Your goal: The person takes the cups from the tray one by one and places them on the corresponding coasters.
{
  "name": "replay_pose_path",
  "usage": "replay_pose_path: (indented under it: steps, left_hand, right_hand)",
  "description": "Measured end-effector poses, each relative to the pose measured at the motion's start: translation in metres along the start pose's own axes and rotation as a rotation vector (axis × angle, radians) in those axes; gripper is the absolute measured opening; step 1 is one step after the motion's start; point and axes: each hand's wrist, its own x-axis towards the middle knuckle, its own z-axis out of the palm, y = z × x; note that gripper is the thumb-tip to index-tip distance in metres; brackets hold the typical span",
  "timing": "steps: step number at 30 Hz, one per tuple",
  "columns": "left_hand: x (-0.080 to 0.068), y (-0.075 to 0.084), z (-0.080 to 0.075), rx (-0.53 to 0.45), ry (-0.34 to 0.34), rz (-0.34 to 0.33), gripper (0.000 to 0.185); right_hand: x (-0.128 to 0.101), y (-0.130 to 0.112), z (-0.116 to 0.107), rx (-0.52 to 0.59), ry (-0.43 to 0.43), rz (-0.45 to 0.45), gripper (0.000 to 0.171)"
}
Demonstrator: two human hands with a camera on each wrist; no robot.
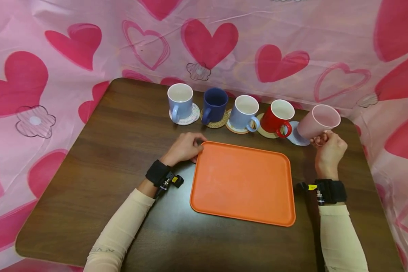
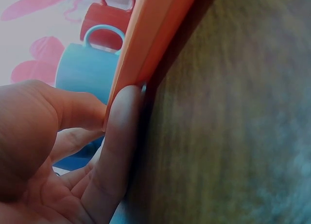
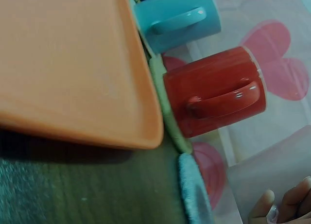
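An orange tray (image 1: 243,183) lies flat on the dark wooden table (image 1: 105,162). My left hand (image 1: 187,147) grips its far left corner, fingers curled round the tray edge (image 2: 141,54). My right hand (image 1: 328,149) holds a pink mug (image 1: 317,121) by its handle, lifted and tilted above a pale coaster (image 1: 297,138). Behind the tray stand a light blue mug (image 1: 180,102), a navy mug (image 1: 214,105), another light blue mug (image 1: 244,112) and a red mug (image 1: 278,118), each on a coaster. In the right wrist view the red mug (image 3: 218,95) and the tray (image 3: 73,63) show.
A pink cloth with red hearts (image 1: 54,56) hangs behind and around the table. The table's right edge lies close to my right hand. Bare wood shows left of the tray and along the front edge.
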Motion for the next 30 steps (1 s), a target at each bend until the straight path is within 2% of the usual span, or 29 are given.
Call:
replay_pose_path:
  steps: [5,15,30]
  left_hand:
    - [0.000,0.000,0.001,0.000,0.002,0.001,0.026]
    - [0.001,0.000,0.000,-0.017,-0.004,-0.001,0.024]
    - [0.001,0.001,0.000,-0.015,-0.006,-0.005,0.025]
  right_hand:
    - [0.006,0.005,-0.003,0.009,0.021,0.043,0.035]
    - [0.012,0.012,-0.006,0.011,0.000,0.080,0.032]
    - [0.014,0.014,-0.010,0.014,0.005,0.119,0.038]
